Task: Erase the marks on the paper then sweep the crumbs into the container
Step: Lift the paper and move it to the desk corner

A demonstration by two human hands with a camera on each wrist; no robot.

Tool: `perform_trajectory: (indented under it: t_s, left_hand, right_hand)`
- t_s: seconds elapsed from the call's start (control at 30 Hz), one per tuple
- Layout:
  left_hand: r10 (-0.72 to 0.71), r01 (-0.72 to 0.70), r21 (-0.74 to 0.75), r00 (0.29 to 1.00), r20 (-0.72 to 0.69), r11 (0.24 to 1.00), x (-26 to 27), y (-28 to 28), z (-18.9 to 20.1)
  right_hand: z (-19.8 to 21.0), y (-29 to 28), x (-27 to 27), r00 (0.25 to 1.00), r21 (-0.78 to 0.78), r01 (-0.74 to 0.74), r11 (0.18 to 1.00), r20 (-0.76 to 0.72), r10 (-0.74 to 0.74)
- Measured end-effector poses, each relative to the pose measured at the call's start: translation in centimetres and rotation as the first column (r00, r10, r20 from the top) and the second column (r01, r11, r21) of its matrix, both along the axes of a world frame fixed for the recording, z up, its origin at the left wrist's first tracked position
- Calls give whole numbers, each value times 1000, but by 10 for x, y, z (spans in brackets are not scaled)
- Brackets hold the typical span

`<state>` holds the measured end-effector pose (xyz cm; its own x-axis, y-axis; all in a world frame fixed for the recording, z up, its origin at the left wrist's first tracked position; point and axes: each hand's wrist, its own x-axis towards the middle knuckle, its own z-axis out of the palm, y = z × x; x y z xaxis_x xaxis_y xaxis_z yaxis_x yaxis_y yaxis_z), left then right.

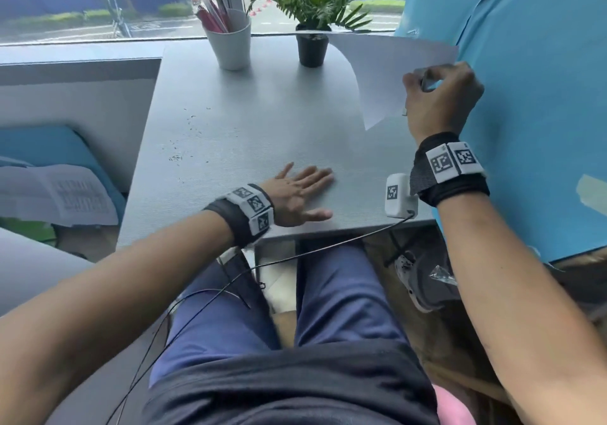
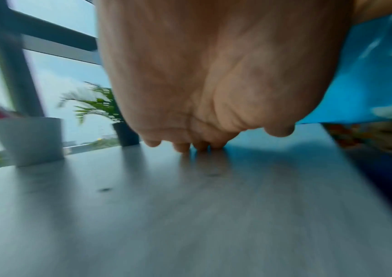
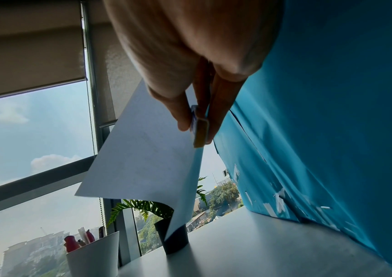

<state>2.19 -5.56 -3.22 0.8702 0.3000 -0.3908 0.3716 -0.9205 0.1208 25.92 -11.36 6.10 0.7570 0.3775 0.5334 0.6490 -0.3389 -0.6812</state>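
The white paper (image 1: pixel 391 73) is hanging up in the air at about 2 o'clock over the grey table, and its free end is curling and bending downward. A small eraser (image 3: pixel 201 131) with a blue wrap is sitting pressed against the paper's edge. Tiny dark crumbs (image 1: pixel 184 135) are lying scattered on the table at about 10 o'clock, well apart from the paper.

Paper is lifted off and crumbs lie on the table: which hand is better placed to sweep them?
Left. The left hand lies flat and free near the crumbs; the right hand grips the paper and eraser.
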Motion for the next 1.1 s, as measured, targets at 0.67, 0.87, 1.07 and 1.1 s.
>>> perform_trajectory:
  t_s: [0.67,0.87,1.07,1.1]
  left_hand:
    - [138,-125,104,982,-130,987,-51,51,12]
    - [140,-131,192,990,-33,973,-94,54,25]
    - [-331,331,5,944,5,944,-125,9,4]
    - [-260,260,33,966,-6,965,-127,22,4]
  right_hand:
    - [4,9,11,998,-47,27,999,-51,-29]
    - [6,20,-5,997,-43,6,999,-82,-9]
    - [9,10,-11,992,-73,13,997,-121,-22]
    - [7,7,-12,991,-93,6,996,-129,-18]
